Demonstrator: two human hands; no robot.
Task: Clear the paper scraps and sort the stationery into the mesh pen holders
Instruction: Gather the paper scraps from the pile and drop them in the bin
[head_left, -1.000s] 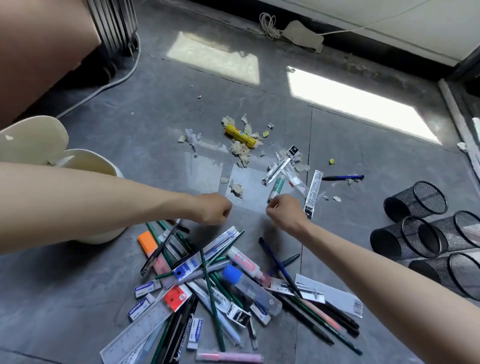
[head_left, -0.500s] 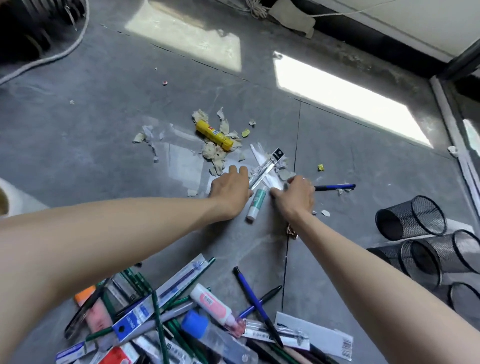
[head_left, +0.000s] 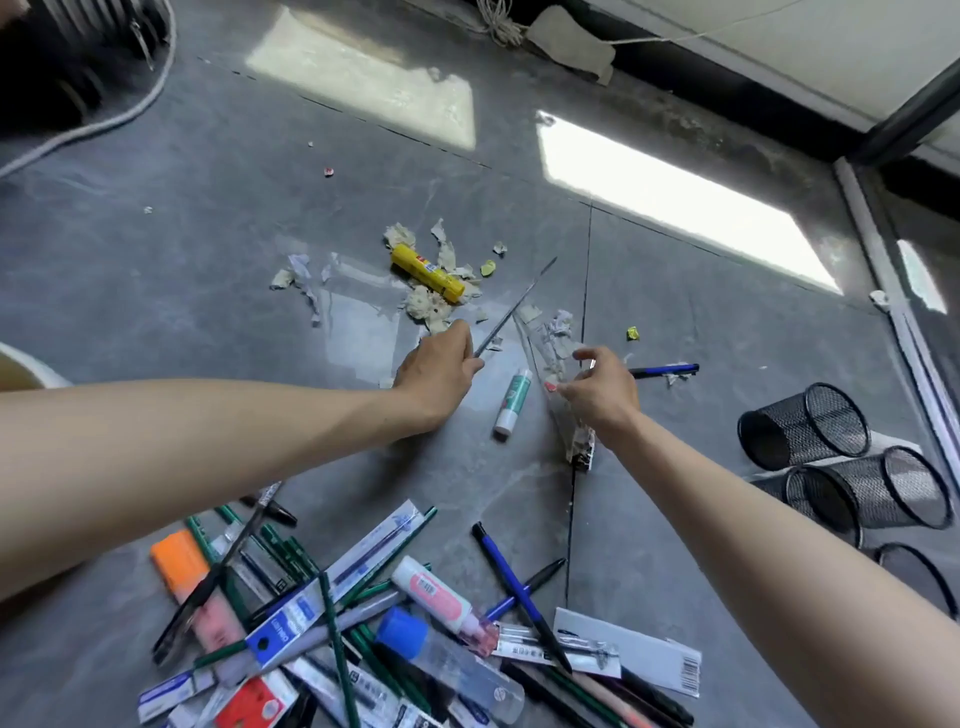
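My left hand (head_left: 439, 366) pinches one end of a thin flat refill packet (head_left: 514, 309) that slants up and away over the floor. My right hand (head_left: 597, 387) holds a crumpled clear plastic wrapper (head_left: 563, 410) with paper bits in it. Between the hands lies a white and green glue stick (head_left: 511, 402). Torn paper scraps (head_left: 434, 306) surround a yellow glue stick (head_left: 427, 273) just beyond my left hand. Black mesh pen holders (head_left: 805, 426) lie on their sides at the right. A pile of pens, pencils and packets (head_left: 363, 623) covers the near floor.
A blue pen (head_left: 662, 370) lies right of my right hand, with a small yellow scrap (head_left: 632, 333) above it. A white bin rim (head_left: 26, 364) shows at the left edge. A white cable (head_left: 104, 122) curves at the far left. The grey tiled floor (head_left: 208, 234) has sunlit patches.
Both hands have reached further out, from the pile's edge to the scraps. The left hand has lifted the thin packet off the floor. The right hand has gathered up the clear wrapper.
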